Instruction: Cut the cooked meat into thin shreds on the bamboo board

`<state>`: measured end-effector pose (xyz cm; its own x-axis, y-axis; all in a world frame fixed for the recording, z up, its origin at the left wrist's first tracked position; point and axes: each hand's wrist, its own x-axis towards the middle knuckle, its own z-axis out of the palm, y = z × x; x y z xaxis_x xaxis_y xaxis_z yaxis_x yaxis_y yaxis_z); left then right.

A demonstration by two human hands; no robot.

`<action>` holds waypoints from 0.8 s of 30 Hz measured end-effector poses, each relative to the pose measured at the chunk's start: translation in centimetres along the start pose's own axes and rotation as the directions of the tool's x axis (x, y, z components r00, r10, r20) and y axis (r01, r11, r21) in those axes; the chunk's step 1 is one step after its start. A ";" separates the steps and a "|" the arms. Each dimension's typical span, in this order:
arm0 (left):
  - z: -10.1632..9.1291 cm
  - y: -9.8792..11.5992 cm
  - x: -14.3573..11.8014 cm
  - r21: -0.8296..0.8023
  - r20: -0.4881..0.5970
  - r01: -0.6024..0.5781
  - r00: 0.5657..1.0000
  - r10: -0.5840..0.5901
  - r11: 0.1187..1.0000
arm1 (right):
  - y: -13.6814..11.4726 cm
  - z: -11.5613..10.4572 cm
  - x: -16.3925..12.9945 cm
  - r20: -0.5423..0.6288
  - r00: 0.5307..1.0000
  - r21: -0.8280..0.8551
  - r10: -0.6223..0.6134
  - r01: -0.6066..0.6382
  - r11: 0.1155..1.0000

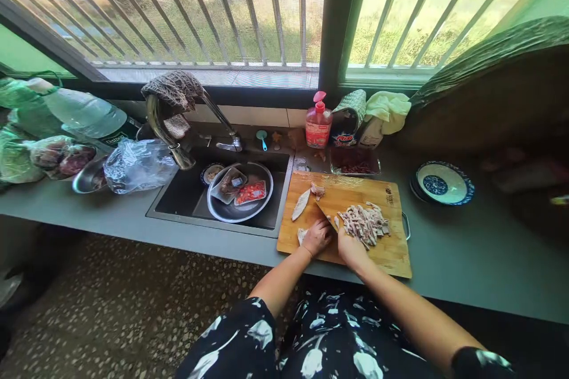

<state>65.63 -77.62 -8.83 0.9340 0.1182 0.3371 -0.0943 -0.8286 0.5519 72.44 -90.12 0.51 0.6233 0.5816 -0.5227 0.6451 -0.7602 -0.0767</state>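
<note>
My right hand point(352, 250) is closed round the handle of a kitchen knife point(326, 217), whose dark blade slants up and left over a wooden cutting board point(306, 253). Close beside the blade, my left hand point(318, 237) presses down with curled fingers on a piece of pale meat point(301, 235), mostly hidden under it. To the right of the knife lies a heap of meat strips point(364, 224). A longer meat slice point(301, 205) and a small pinkish chunk point(317, 190) rest on the board's far left part.
Left of the board, the sink point(178, 201) holds a metal basin point(240, 217) with packaged food. Behind the board stand a red pump bottle point(318, 124) and a tray of dark red meat point(355, 163). Stacked bowls point(444, 183) sit at right; plastic bags point(137, 166) crowd the left counter.
</note>
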 end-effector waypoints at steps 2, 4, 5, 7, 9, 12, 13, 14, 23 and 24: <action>-0.3 0.2 -0.1 -0.013 -0.015 0.017 1.000 -0.017 1.000 | 1.0 -0.2 0.9 0.011 1.000 0.053 0.009 -0.009 0.999; -0.5 0.5 -0.2 -0.022 -0.029 0.033 0.999 -0.033 0.999 | 2.8 0.0 0.8 0.000 0.999 0.123 0.049 -0.048 0.991; -0.7 0.6 -0.3 -0.022 -0.031 0.040 0.999 -0.041 0.999 | 3.7 0.3 0.5 -0.016 0.997 0.145 0.073 -0.070 0.987; -0.9 0.7 -0.5 -0.015 -0.035 0.050 0.998 -0.051 0.999 | 4.5 0.8 -0.3 -0.062 0.994 0.155 0.087 -0.077 0.985; -1.2 0.7 -0.6 -0.008 -0.031 0.039 0.999 -0.039 0.999 | 4.0 1.1 -0.9 -0.098 0.994 0.132 0.045 -0.031 0.991; -1.4 0.6 -0.5 -0.002 -0.030 0.008 1.000 -0.008 1.000 | 1.9 1.2 -1.0 -0.089 0.996 0.081 -0.016 0.024 0.996; -1.4 0.5 -0.5 -0.001 -0.031 0.003 1.000 -0.003 1.000 | 1.4 1.2 -1.0 -0.078 0.997 0.066 -0.021 0.026 0.997; -1.3 0.4 -0.4 0.001 -0.035 0.002 0.999 -0.002 1.000 | 1.1 1.4 -1.1 -0.069 0.997 0.054 -0.020 0.024 0.998; -0.6 -0.1 -0.6 -0.020 -0.032 0.020 0.999 -0.021 1.000 | 2.1 1.8 -3.5 0.077 0.997 0.029 -0.006 0.003 1.000; -0.6 -0.1 -0.6 -0.022 -0.023 0.019 1.000 -0.019 1.000 | 1.2 1.2 -2.8 0.068 0.998 0.020 -0.001 -0.001 1.000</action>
<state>64.84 -77.27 -8.59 0.9277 0.1463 0.3435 -0.0845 -0.8138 0.5750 70.96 -93.01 0.86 0.5913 0.5612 -0.5791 0.6360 -0.7661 -0.0930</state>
